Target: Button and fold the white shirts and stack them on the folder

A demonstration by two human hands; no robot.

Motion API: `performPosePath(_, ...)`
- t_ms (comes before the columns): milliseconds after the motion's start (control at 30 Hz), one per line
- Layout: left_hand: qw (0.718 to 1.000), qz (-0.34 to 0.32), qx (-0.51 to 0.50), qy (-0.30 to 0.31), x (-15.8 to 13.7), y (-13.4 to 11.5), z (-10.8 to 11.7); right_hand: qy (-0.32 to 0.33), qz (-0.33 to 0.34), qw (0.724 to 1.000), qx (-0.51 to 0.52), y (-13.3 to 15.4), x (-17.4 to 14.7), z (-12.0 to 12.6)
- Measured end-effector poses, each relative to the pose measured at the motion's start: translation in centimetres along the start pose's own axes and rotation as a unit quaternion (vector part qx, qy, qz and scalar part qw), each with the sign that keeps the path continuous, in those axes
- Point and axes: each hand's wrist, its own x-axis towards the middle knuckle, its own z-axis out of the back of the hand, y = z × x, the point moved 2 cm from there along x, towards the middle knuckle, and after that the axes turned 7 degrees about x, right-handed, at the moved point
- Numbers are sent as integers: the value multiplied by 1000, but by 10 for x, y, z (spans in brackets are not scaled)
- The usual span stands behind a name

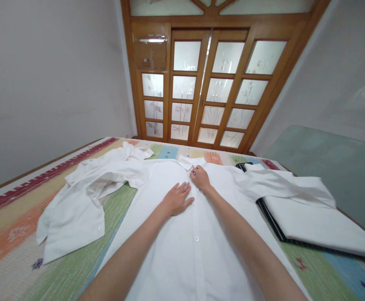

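A white button-up shirt point(166, 246) lies spread front side up, its collar point(190, 161) at the far end and its button placket running towards me. My left hand point(178, 199) rests flat on the chest beside the placket, fingers stretched out. Just below the collar, my right hand point(200, 178) is closed against the front of the shirt. A small dark, shiny spot shows at its fingers; what they hold, if anything, is hidden. The left-side sleeve point(76, 217) lies bent and wrinkled, while the right-side sleeve point(292, 188) stretches outwards.
Under the shirt is a colourful patterned cover point(113, 213). A folded white and black-striped cloth stack point(320, 225) lies at the right, partly under a sleeve. Beyond are wooden doors with frosted panes point(187, 88); a pale green panel point(320, 154) stands at the right wall.
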Motion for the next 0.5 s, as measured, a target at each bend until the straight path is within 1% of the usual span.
performPosePath(100, 999, 37, 8, 4, 0, 1, -2, 13, 42, 999, -7, -1, -5, -2)
performPosePath(200, 999, 50, 10, 9, 0, 2, -3, 44, 95, 994, -20, -1, -12, -8)
performPosePath(367, 997, 76, 10, 26, 0, 4, -3, 74, 204, 976, -33, -4, -27, -16)
performPosePath(433, 995, 99, 11, 31, 0, 6, -3, 100, 211, 972, -30, -5, -32, -16)
performPosePath(500, 992, 121, 6, 33, 2, 10, -4, 121, 195, 973, -18, -4, -37, -13)
